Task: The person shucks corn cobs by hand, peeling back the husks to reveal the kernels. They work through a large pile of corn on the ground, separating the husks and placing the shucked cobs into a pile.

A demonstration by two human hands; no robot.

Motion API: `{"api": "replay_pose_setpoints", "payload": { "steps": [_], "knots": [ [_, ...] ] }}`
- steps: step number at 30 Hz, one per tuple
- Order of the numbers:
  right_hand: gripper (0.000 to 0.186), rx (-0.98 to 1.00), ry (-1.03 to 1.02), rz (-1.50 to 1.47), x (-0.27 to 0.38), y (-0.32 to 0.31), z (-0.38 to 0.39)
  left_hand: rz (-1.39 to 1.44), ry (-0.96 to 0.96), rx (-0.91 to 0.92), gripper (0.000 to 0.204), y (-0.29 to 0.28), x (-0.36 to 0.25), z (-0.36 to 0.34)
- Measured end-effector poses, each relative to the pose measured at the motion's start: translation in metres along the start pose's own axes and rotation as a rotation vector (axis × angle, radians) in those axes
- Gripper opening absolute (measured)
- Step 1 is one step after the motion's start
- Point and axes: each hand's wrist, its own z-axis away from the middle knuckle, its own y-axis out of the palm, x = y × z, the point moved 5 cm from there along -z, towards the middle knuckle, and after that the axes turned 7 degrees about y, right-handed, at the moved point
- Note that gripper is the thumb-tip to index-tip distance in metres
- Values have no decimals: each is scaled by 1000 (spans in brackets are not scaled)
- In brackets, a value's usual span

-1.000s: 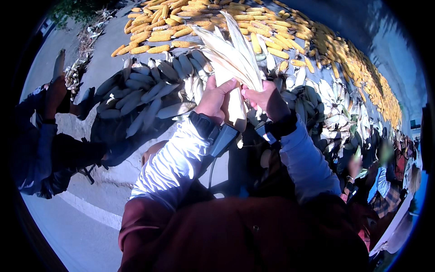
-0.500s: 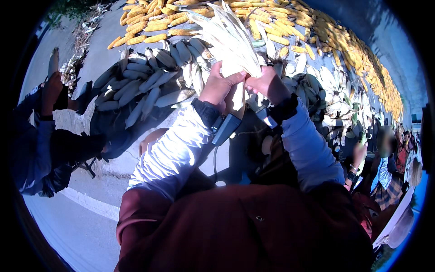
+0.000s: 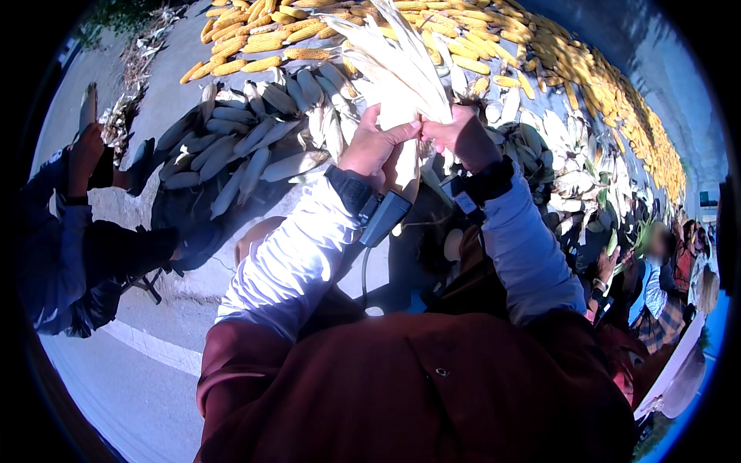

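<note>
Pale corn husk leaves (image 3: 397, 69) fan out above my two hands, near the top middle of the view. My left hand (image 3: 374, 147) is closed around the lower part of the husked ear, its thumb pointing right. Close beside it, my right hand (image 3: 461, 139) pinches the husk at its base, the thumb almost touching the left thumb. Whether a cob sits inside the leaves is hidden. A dark box-shaped device (image 3: 386, 218) with a cable lies against my left wrist.
Unhusked corn ears (image 3: 239, 135) are heaped just ahead and to the left, with loose husks (image 3: 575, 174) to the right. Bare yellow cobs (image 3: 463, 46) spread along the far side. At left, another person's hand (image 3: 89, 150) holds an ear; more people sit at right.
My right hand has shifted slightly up and to the right with the husk leaves, which lean more to the right. My left hand has stayed nearly in place.
</note>
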Motion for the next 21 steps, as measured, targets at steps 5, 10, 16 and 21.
{"api": "replay_pose_setpoints", "payload": {
  "steps": [5, 10, 16, 21],
  "knots": [
    [18, 20, 44, 56, 1, 0, 1, -47, -6, -18, 81, 5, -4, 8],
    [15, -11, 73, 76, -5, -1, -2, -51, -4, -10, 81, 8, -5, 11],
    [16, -10, 57, 74, -11, -4, -9, -4, 6, 15, 76, 4, 3, 4],
    [20, 83, 0, -96, -2, -7, 1, 39, -71, -26, 62, -10, 13, -9]
  ]
}}
